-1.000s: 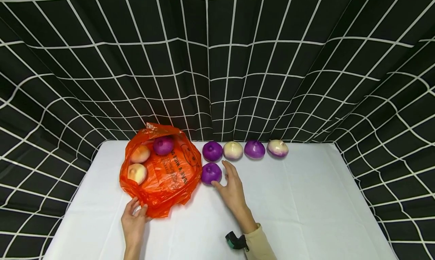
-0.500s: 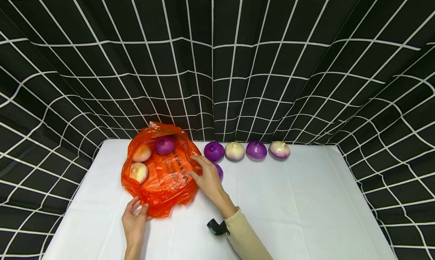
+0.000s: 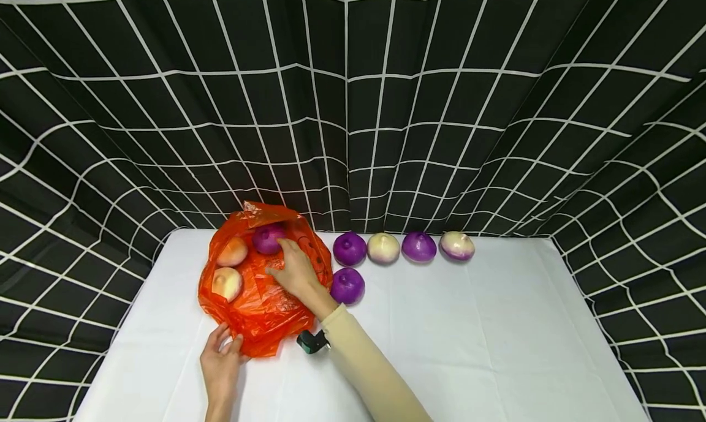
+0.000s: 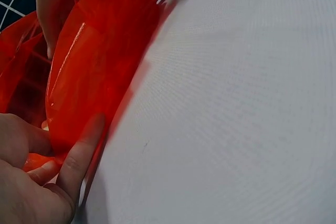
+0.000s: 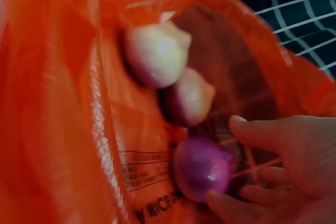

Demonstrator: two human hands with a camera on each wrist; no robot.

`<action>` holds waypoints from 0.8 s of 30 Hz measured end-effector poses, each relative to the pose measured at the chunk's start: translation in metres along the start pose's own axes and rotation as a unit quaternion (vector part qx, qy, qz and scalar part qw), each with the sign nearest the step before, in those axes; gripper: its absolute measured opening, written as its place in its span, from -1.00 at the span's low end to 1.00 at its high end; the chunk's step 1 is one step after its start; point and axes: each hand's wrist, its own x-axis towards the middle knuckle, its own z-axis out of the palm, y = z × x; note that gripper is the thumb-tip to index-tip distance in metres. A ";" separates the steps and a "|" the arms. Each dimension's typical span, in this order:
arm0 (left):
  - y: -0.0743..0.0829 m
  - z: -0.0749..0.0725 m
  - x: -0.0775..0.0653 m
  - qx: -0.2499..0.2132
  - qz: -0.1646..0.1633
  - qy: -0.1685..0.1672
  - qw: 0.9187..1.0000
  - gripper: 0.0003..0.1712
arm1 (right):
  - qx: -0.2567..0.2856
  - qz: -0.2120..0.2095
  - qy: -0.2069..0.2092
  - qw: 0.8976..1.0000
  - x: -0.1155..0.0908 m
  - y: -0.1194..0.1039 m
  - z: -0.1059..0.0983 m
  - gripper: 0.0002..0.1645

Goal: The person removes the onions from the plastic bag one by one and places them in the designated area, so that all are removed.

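Observation:
An orange-red plastic bag (image 3: 270, 324) lies with its mouth spread on the table's left part. Inside it are a purple onion (image 3: 266, 238) and two pale onions, one upper (image 3: 231, 252) and one lower (image 3: 227, 283). My left hand (image 3: 217, 367) pinches the bag's near edge between thumb and fingers, as the left wrist view shows up close. My right hand (image 3: 298, 274) reaches into the bag's mouth, thumb and fingers spread. In the right wrist view a fingertip (image 5: 214, 198) is right at the purple onion (image 5: 198, 174), while the other extended fingertip stands apart from it.
Right of the bag, a row runs along the back: a purple onion (image 3: 350, 248), a pale one (image 3: 383, 248), another purple one (image 3: 419, 247) and a pale-and-purple one (image 3: 457, 245). One more purple onion (image 3: 348, 286) sits in front, close by the bag. Black gridded cloth (image 3: 441, 103) surrounds the white table.
My right hand has left the front purple onion outside the bag and moved left, over the bag's side and into its mouth. My left hand keeps its pinch on the bag.

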 end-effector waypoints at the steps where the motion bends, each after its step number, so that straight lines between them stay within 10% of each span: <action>1: 0.000 0.000 0.000 -0.002 -0.002 -0.001 1.000 -0.42 | -0.013 0.001 0.003 1.000 0.005 -0.001 0.004 -0.17; 12: -0.003 0.002 0.000 -0.006 -0.006 -0.005 1.000 -0.41 | -0.157 0.026 -0.006 0.987 0.046 0.008 0.034 -0.07; 24: -0.002 0.000 0.003 -0.003 0.004 0.005 1.000 -0.42 | -0.089 0.043 -0.003 0.995 0.050 0.004 0.052 -0.05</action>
